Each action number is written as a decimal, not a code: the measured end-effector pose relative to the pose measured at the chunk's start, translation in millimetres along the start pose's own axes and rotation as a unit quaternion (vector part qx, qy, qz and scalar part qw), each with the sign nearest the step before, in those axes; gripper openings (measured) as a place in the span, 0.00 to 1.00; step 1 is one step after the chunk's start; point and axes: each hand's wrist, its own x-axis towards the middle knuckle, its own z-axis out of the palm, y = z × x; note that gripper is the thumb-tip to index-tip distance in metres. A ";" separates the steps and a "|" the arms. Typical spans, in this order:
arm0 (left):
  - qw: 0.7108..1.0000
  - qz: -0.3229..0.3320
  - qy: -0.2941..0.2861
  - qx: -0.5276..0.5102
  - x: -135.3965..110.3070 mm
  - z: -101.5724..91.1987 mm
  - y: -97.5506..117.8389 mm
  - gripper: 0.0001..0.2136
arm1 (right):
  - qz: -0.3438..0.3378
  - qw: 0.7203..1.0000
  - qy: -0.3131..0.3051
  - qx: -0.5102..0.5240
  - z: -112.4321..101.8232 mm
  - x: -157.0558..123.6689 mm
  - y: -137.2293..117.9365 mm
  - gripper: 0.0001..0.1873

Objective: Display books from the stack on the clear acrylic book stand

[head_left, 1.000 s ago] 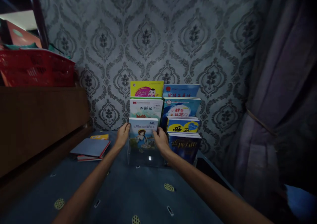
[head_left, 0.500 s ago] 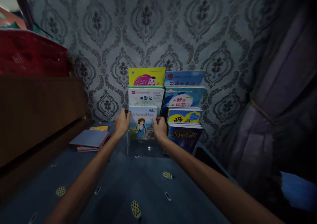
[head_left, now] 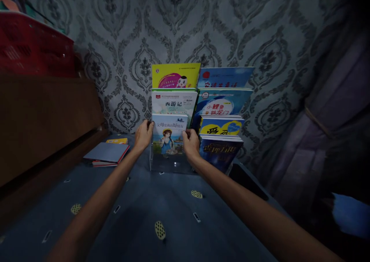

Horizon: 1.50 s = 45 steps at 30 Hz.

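Note:
Between my two hands stands a picture book (head_left: 169,138) with a girl in a blue dress on its cover, upright in the front left of a clear tiered book rack (head_left: 164,165). My left hand (head_left: 143,135) pinches its left edge near the top. Its right edge is gripped by my right hand (head_left: 191,142), thumb on the cover. Behind it rise a white book (head_left: 173,103) and a yellow book (head_left: 176,75). The rack's right side holds a dark blue book (head_left: 219,152), a yellow-and-blue book (head_left: 221,127) and two blue books (head_left: 228,100) behind them.
A small pile of books (head_left: 107,152) lies left of the rack on the blue patterned cloth (head_left: 138,215). Further left, a red basket (head_left: 34,48) sits on a brown wooden cabinet (head_left: 49,127). A dark flat object (head_left: 248,181) is right of the rack, near a curtain (head_left: 306,154).
The picture book has sunk lower into the rack's front left slot, both hands still on its edges. My view has tilted down slightly.

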 end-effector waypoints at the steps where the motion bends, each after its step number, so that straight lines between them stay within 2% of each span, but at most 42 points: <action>1: 1.000 0.002 -0.002 0.000 -1.2 -0.8 -0.6 0.12 | -0.001 1.000 0.000 0.002 -0.8 -0.9 1.0 0.11; 15: 0.999 0.006 -0.019 -0.027 -13.8 -2.4 -1.7 0.11 | -0.029 0.998 -0.026 0.039 -10.1 -12.7 4.5 0.15; 19: 0.999 0.017 -0.027 -0.014 -25.8 -1.5 -7.0 0.10 | -0.050 0.995 -0.034 0.077 -10.2 -16.4 10.4 0.17; 23: 0.995 0.026 -0.071 0.069 -55.6 -4.6 -32.0 0.11 | -0.063 0.991 -0.042 0.113 -8.8 -22.4 17.0 0.20; 26: 0.986 -0.022 -0.086 0.141 -76.7 -17.0 -64.4 0.13 | -0.060 0.990 -0.046 0.118 -11.6 -33.0 19.2 0.22; 29: 0.970 -0.078 -0.094 0.209 -85.5 -38.4 -101.3 0.23 | -0.062 0.992 -0.034 0.105 -17.8 -52.4 20.3 0.22; 30: 0.957 -0.100 -0.114 0.246 -86.4 -46.1 -112.6 0.28 | -0.070 0.992 -0.037 0.098 -19.7 -60.8 20.6 0.20; 32: 0.902 -0.140 -0.200 0.355 -87.5 -60.1 -130.9 0.35 | -0.095 0.990 -0.058 0.085 -22.1 -80.1 21.4 0.18; 34: 0.865 -0.147 -0.257 0.404 -89.8 -70.5 -142.1 0.38 | -0.124 0.985 -0.089 0.079 -21.8 -101.2 22.7 0.16; 40: 0.851 -0.115 -0.307 0.410 -102.6 -87.9 -143.8 0.34 | -0.163 0.958 -0.224 0.071 -14.9 -157.5 32.0 0.14; 45: 0.840 -0.088 -0.350 0.406 -110.9 -108.0 -140.0 0.33 | -0.174 0.932 -0.311 0.061 -17.6 -175.6 38.4 0.14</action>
